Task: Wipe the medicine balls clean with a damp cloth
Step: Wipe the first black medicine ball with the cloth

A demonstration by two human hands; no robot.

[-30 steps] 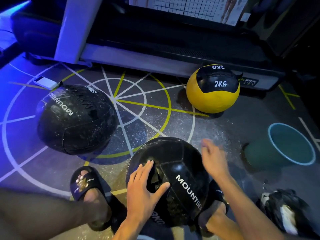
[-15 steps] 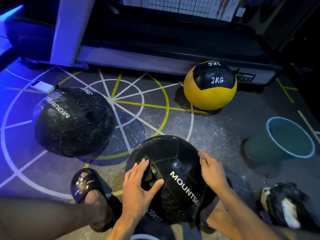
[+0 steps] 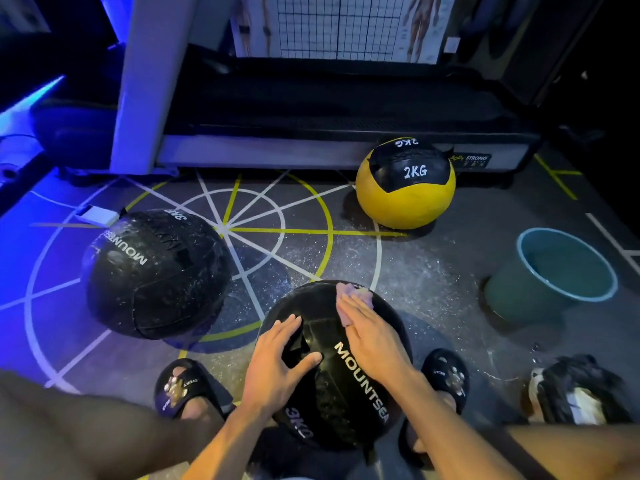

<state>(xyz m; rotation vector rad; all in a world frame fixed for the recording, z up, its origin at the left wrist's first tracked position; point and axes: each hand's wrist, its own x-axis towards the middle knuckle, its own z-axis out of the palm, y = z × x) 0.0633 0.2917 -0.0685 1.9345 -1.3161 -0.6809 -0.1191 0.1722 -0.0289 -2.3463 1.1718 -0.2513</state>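
Pressing a small pale pink damp cloth (image 3: 353,299) flat under straight fingers, the right hand (image 3: 372,332) works the top of the near black leather 3KG medicine ball (image 3: 332,365) held between the person's sandalled feet; the left hand (image 3: 277,362), fingers spread wide, rests on the ball, seemingly to stop it rolling; a second black ball (image 3: 156,271) and a yellow-and-black 2KG ball (image 3: 405,188) wait on the speckled, line-marked gym floor (image 3: 433,271); a teal bucket (image 3: 554,275) stands at the right, near for rinsing.
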